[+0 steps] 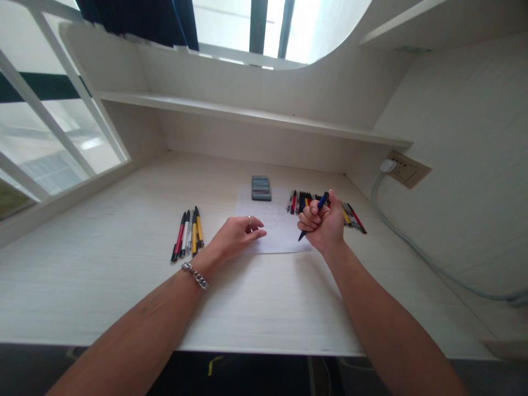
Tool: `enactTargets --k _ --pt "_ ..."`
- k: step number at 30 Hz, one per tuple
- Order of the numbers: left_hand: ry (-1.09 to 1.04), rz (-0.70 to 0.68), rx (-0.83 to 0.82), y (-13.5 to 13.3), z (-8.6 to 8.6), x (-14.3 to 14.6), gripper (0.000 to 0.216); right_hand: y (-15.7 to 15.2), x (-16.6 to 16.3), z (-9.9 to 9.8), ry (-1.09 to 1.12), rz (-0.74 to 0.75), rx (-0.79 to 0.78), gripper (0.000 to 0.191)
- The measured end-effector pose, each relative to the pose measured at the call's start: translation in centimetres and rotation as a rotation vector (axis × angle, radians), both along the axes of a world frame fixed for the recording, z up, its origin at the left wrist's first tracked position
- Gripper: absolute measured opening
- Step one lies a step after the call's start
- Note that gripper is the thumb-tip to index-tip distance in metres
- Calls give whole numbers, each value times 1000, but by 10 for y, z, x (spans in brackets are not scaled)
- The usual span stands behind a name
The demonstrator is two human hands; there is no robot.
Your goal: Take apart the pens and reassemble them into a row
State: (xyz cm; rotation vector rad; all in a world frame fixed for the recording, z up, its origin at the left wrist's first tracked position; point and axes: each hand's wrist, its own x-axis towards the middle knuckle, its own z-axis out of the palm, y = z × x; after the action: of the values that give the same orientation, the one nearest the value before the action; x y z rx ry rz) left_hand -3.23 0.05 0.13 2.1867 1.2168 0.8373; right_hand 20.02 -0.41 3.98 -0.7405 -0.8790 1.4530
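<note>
Blue pen (323,201) clasped in curled right fingers (310,216), left fingers (256,235) loosely parted over white paper (280,234), pens (179,236) grouped at left

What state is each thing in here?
Slim blue pen: gripped, dark tip down
Right hand: closed around it
Left hand: loosely open, nothing held
White rectangular paper: lying flat
Dark rectangular device: lying flat
White plastic plug: in beige rectangular socket
Multicoloured slim pens: lying in two groups

- No words, brands or numbers can be read.
- Paper (281,234) on the table (124,297): marks too faint.
- Phone (261,188), far side of the paper: screen blurred into blocks.
</note>
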Motion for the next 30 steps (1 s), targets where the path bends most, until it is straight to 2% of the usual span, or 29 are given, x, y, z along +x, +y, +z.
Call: enactTargets --k 8,19,25,30 --pt "1 4 -12 -1 2 1 30 -1 -2 1 143 149 15 55" --pt "1 -3 -20 -1 2 1 28 -1 -3 -1 98 118 6 58" --pt "8 -13 -14 -1 3 1 27 -1 -4 -1 27 54 0 58" --pt "16 60 11 5 2 -6 25 -2 -3 2 54 62 7 55"
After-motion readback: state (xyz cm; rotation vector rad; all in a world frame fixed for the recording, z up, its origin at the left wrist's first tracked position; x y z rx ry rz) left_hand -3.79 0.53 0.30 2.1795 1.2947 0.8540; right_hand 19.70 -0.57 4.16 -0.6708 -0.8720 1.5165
